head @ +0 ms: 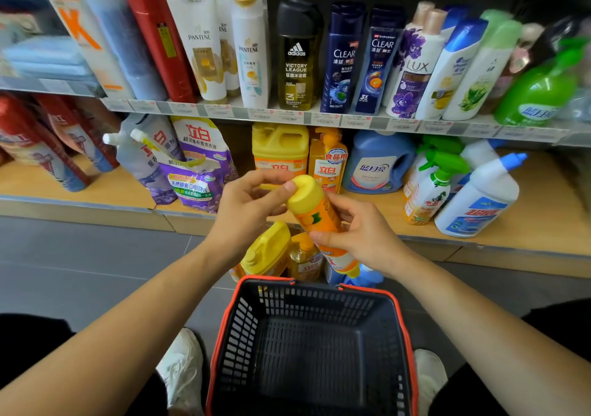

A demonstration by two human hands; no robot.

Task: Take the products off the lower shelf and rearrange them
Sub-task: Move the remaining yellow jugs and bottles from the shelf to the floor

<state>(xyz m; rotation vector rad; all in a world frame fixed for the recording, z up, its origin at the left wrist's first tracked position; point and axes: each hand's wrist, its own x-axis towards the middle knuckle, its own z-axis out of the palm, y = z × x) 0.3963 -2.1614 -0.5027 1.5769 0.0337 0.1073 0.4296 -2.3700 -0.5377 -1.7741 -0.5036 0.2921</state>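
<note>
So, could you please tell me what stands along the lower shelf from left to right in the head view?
Red pouches → grey spouted pouches → purple pouches → yellow jug → orange pump bottle → blue jug → green-trigger spray bottle → white bottle with a blue cap.

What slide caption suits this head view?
The left hand and right hand hold an orange bottle between basket and lower shelf.
</note>
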